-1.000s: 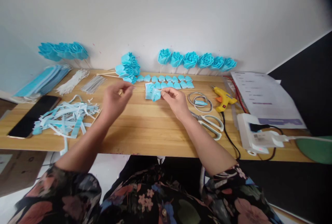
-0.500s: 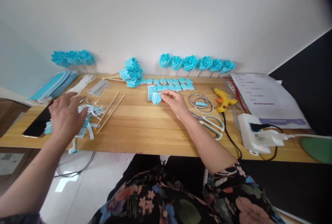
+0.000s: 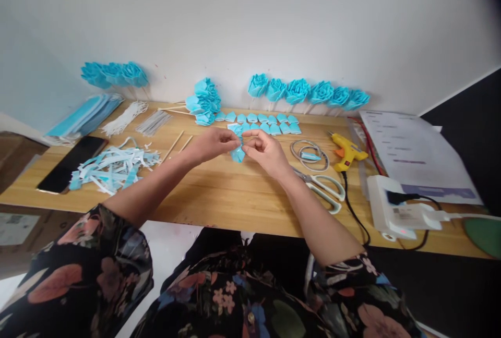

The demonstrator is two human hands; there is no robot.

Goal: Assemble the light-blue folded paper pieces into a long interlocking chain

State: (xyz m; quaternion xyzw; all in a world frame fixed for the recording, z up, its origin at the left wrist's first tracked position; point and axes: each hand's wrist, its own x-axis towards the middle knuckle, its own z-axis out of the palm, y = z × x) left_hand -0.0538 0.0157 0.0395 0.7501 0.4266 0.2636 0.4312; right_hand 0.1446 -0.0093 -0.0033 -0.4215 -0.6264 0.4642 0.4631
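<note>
Both pinching blue folded piece [image 3: 237,153] at 12 o'clock: left hand [image 3: 213,144] from 9, right hand [image 3: 266,151] from 3, point down.

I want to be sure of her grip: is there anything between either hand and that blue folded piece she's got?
Nothing visible. The left hand and right hand both pinch the blue piece directly, just above the table. The sticks lie off to the left and the scissors to the right, both apart from it.

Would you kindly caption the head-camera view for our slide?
Both hands, left hand and right hand, pinch a folded blue petal above a wooden desk.
</note>
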